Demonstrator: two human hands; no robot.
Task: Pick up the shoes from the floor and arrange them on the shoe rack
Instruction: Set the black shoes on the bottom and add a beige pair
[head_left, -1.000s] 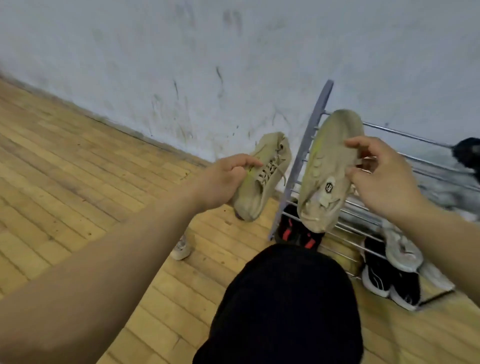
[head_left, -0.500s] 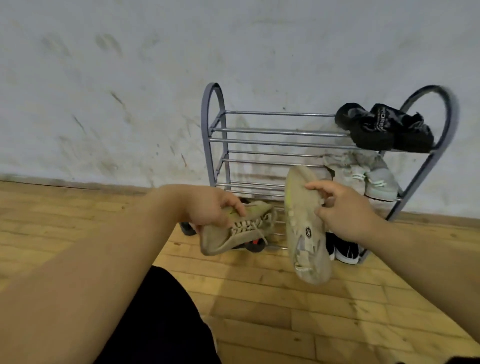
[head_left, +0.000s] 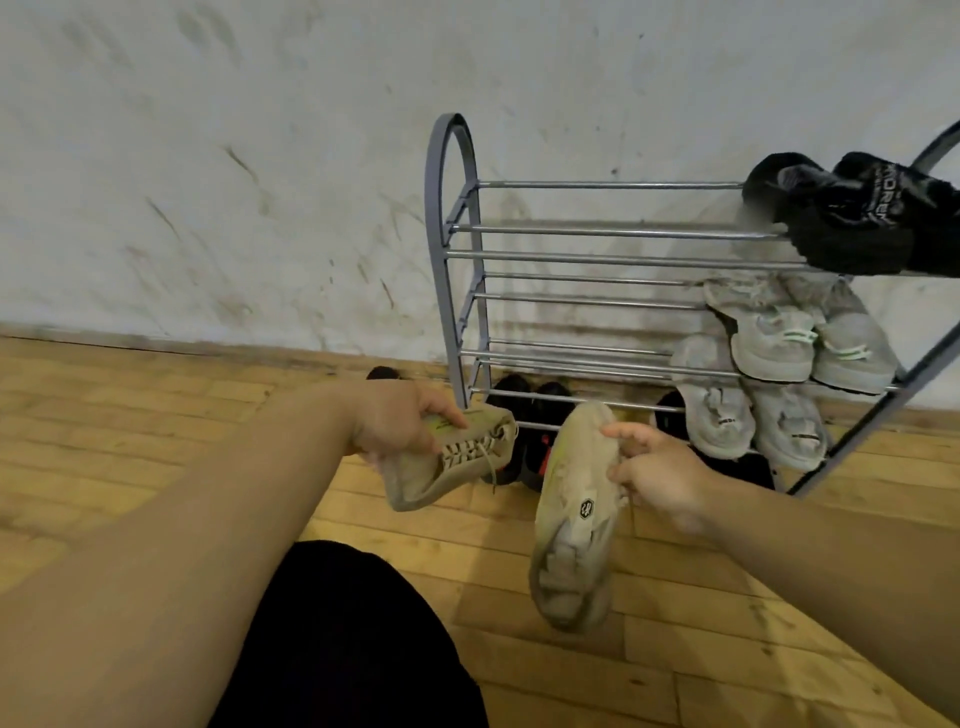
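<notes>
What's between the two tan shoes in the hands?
Head view: nothing is held between the left tan shoe and right tan shoe; the gap shows only a black pair behind them, at the foot of the shoe rack.

Two beige sneakers held before the shoe rack (head_left: 457, 270)

The left hand (head_left: 400, 421) grips one beige sneaker (head_left: 452, 462); the right hand (head_left: 660, 473) holds the other sneaker (head_left: 574, 525), lower centre.

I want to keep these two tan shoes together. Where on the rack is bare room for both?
The left halves of three shelves are bare: from the left frame to the black pair on top, the upper grey pair, and the lower grey pair. The right ends are crowded; black shoes fill the bottom.
</notes>
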